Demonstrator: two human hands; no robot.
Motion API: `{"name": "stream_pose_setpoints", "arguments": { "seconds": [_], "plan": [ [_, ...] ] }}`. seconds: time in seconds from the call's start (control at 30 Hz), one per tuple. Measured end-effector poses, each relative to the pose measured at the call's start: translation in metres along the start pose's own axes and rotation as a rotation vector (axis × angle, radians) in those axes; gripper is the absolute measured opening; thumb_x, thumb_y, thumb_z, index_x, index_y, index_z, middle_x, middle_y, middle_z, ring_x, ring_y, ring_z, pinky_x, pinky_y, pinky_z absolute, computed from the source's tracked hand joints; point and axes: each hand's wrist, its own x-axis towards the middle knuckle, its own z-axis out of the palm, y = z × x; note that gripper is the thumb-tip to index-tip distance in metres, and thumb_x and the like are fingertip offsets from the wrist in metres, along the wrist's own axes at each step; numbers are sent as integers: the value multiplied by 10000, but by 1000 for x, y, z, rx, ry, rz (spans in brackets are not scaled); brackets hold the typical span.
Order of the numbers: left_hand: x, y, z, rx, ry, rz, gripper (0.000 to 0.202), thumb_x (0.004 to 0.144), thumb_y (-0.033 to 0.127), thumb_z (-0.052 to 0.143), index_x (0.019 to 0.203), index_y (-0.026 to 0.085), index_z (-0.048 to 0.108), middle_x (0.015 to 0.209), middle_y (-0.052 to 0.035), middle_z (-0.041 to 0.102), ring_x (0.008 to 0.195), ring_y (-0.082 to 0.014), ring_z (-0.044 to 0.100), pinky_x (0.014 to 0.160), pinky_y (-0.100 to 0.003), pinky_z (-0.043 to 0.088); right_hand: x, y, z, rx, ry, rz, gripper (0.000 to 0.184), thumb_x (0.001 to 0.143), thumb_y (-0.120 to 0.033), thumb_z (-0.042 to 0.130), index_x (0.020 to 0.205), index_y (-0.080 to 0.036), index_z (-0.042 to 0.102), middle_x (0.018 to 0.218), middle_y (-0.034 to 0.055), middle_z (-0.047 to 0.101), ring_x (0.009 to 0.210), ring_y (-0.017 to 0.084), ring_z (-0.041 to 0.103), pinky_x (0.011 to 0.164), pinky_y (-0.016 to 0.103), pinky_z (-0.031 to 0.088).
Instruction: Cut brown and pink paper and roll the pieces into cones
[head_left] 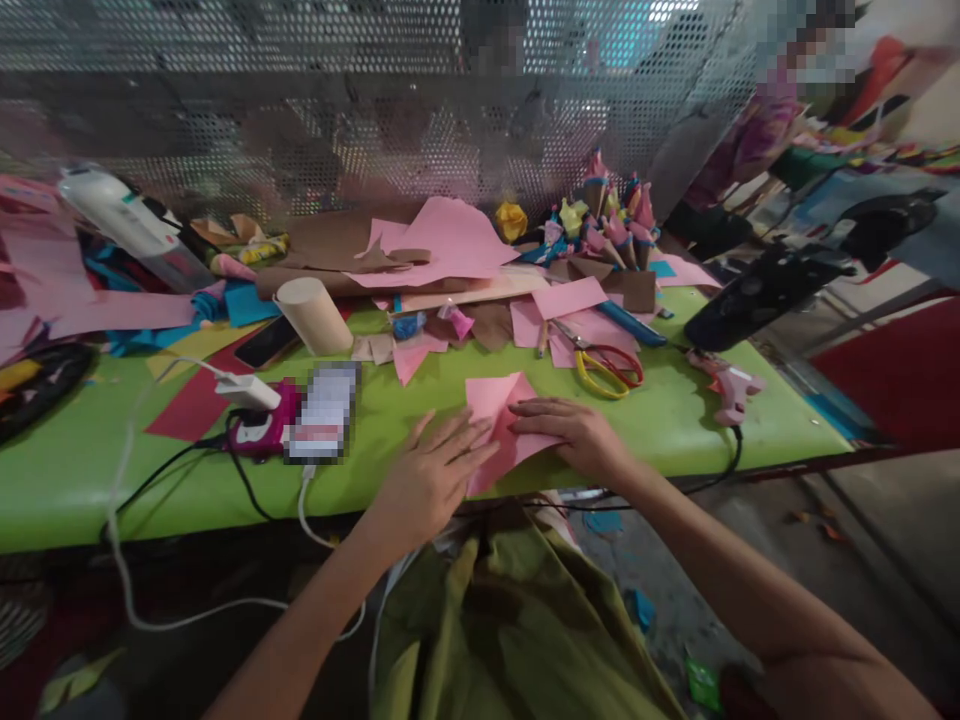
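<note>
A sheet of pink paper (pixel 489 393) lies at the front of the green table, with a raised crease down its middle. My left hand (pixel 431 480) rests on the paper's left side, fingers stretched out and slightly spread. On the right side of the sheet lies my right hand (pixel 581 432), its fingers extended flat over the paper near the crease. Part of the sheet is covered by both hands. Beyond the right hand are scissors (pixel 600 372) with red and yellow handles, beside more pink paper pieces (pixel 570 297).
A phone (pixel 324 410) on a white cable and a magenta power socket (pixel 262 425) stand left. A cardboard tube (pixel 313 317) is behind them. At right are a pink glue gun (pixel 731 385) and a black bottle (pixel 765 300). Paper flowers (pixel 619 220) pile up behind.
</note>
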Motion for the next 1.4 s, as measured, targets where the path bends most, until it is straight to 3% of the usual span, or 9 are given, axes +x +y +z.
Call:
{"name": "stream_pose_setpoints", "arguments": {
  "seconds": [0.13, 0.23, 0.4, 0.57, 0.77, 0.87, 0.97, 1.23, 1.4],
  "plan": [
    [2, -3, -2, 3, -128, -24, 506, 962, 479, 546, 1428, 282, 567, 1464, -120, 592, 1378, -322, 504, 1192, -584, 253, -7, 1, -7, 23, -33, 15, 618, 694, 24, 454, 1126, -267, 787, 1268, 54, 732, 1205, 233, 680, 1045, 423, 546],
    [1, -4, -3, 99, -159, -61, 562, 949, 597, 506, 1373, 248, 622, 1462, -148, 583, 1388, -353, 479, 1173, -613, 264, -13, 1, -13, 0, -54, 27, 563, 733, 13, 482, 1129, -249, 784, 1301, 80, 714, 1240, 245, 657, 1048, 433, 540],
    [-2, -3, 2, 96, -209, 44, 850, 846, 788, 485, 1476, 218, 506, 1526, -136, 525, 1389, -329, 474, 1201, -587, 230, -18, 0, -16, -11, -92, 36, 505, 769, 12, 516, 1115, -244, 781, 1296, 88, 717, 1232, 245, 656, 1066, 446, 524],
    [-3, 5, 8, 59, -151, -29, 632, 844, 660, 638, 1363, 300, 614, 1476, -130, 568, 1324, -358, 526, 1105, -643, 313, -18, 4, -17, 52, -93, 87, 364, 871, -78, 555, 1113, -245, 770, 1210, 85, 756, 1152, 230, 702, 1026, 415, 551],
    [7, 9, 14, -95, 61, -226, 185, 969, 253, 574, 1062, 253, 734, 1199, -63, 743, 1095, -237, 669, 957, -452, 463, -8, 5, -16, 61, -35, 245, 212, 942, -246, 563, 972, -210, 770, 957, 68, 802, 871, 204, 758, 760, 286, 574],
    [16, 6, 18, -132, 182, -368, 141, 969, 241, 569, 943, 211, 704, 905, -34, 775, 843, -203, 703, 793, -369, 497, -1, 2, -13, 1, 15, 317, 233, 957, -319, 557, 915, -200, 753, 837, 44, 784, 718, 182, 727, 629, 248, 507],
    [24, 4, 25, -114, 293, -460, 61, 938, 216, 601, 932, 199, 660, 806, -24, 752, 753, -198, 696, 747, -336, 506, 4, 0, -9, -67, 67, 355, 232, 962, -334, 548, 925, -203, 735, 832, 39, 774, 703, 186, 712, 607, 246, 478],
    [30, 8, 37, 96, 398, -459, 353, 909, 168, 643, 1252, 185, 564, 884, -57, 770, 837, -239, 728, 789, -362, 490, 7, 3, -6, -196, 174, 273, 294, 952, -244, 552, 1237, -218, 618, 987, 64, 738, 795, 201, 703, 703, 299, 555],
    [28, 9, 36, 166, 338, -460, 368, 895, 161, 663, 1249, 174, 562, 974, -86, 774, 869, -270, 704, 741, -376, 468, 8, 5, -7, -203, 66, 158, 221, 1000, -174, 466, 1037, -229, 677, 952, 63, 696, 823, 177, 699, 697, 271, 555]
  ]
}}
